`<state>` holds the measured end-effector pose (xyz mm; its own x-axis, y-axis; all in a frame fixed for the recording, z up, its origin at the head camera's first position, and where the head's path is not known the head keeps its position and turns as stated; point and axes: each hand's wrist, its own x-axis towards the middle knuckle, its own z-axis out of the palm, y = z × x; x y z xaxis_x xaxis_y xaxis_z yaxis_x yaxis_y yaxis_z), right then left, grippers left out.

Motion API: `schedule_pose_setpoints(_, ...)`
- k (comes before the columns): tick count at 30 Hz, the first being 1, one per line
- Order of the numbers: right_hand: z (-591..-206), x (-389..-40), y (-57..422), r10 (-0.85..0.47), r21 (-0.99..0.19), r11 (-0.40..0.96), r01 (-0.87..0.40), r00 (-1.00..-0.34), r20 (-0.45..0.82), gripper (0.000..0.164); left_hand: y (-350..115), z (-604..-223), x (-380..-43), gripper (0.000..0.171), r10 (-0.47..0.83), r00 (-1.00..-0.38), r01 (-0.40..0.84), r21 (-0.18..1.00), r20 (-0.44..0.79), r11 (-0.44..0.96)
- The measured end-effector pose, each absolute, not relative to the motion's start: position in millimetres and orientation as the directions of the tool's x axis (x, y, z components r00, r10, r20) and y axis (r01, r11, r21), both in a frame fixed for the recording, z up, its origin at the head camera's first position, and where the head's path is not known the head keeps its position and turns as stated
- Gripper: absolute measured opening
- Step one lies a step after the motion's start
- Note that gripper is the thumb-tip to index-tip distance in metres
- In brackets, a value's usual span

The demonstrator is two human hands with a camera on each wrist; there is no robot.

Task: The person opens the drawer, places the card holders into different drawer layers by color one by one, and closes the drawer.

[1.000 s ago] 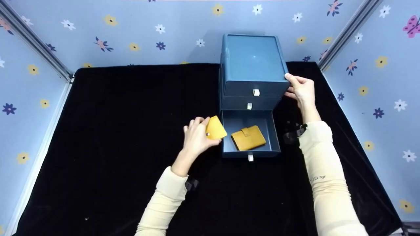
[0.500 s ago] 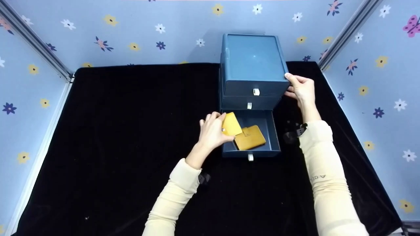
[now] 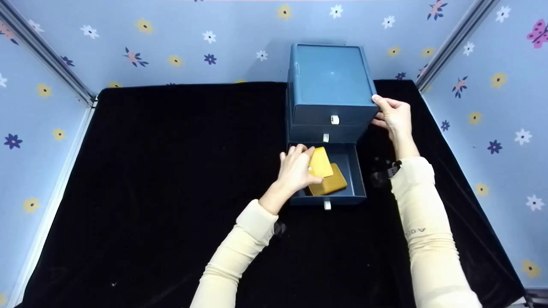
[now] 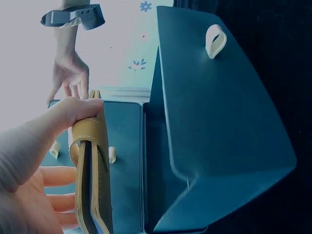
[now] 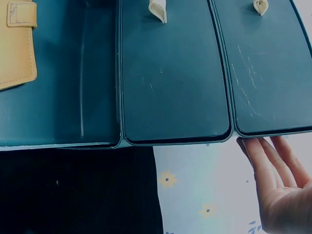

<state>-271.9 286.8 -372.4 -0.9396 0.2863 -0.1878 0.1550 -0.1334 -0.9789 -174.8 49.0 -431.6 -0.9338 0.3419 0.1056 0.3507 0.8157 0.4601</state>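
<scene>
My left hand (image 3: 295,169) pinches a small yellow wallet (image 3: 321,162) between thumb and fingers, over the pulled-out bottom drawer (image 3: 355,171) of a blue drawer cabinet (image 3: 334,77). In the left wrist view this wallet (image 4: 90,170) is seen edge-on, with a strap across its edge. Under it, a larger mustard-yellow wallet (image 3: 336,184) lies in the drawer, partly hidden; its strap shows in the right wrist view. My right hand (image 3: 396,119) rests on the cabinet's top front right corner, thumb on top, straight fingers (image 5: 263,165) against the side.
The two upper drawers are pushed in, each with a white loop pull (image 3: 335,119). A black cloth (image 3: 171,171) covers the table. Flowered panels (image 3: 239,38) stand behind and at both sides, with the cabinet near the back one.
My left hand has carried the small yellow wallet rightward, from the drawer's left edge to over the larger wallet. The right hand and the cabinet have stayed still.
</scene>
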Motion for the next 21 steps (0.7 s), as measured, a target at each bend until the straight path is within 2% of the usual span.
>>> schedule_pose_setpoints(21,-373,-273,288,0.281,-0.977,-0.152,0.151,-0.941,-0.189,0.021,83,-446,-186,0.083,0.394,-0.918,0.372,0.446,0.046,0.814)
